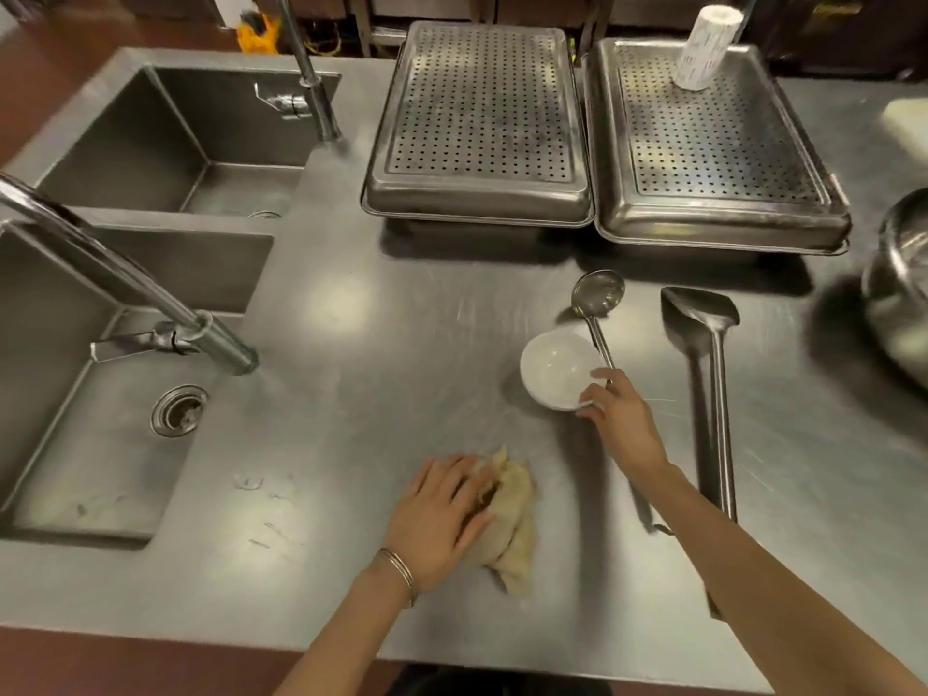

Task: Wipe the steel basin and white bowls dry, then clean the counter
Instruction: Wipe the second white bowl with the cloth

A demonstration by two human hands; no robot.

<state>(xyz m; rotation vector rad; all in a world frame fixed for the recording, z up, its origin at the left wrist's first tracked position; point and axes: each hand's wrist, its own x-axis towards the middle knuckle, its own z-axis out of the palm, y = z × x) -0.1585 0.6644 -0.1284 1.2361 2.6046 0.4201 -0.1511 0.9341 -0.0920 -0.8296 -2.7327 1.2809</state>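
Observation:
A small white bowl [555, 366] stands upright on the steel counter [381, 344] right of centre. My right hand [620, 419] pinches its near right rim with thumb and fingers. A crumpled beige cloth [509, 524] lies on the counter near the front edge. My left hand [437, 519] rests flat on the cloth's left side, fingers straight. A steel basin [899, 288] shows partly at the right edge of the view.
A ladle [597, 306] and a long steel spatula [713, 374] lie right of the bowl. Two perforated steel trays [479, 123] [718, 143] sit at the back, one bearing a white roll [705, 47]. Two sinks [100, 434] with faucets [130, 288] fill the left.

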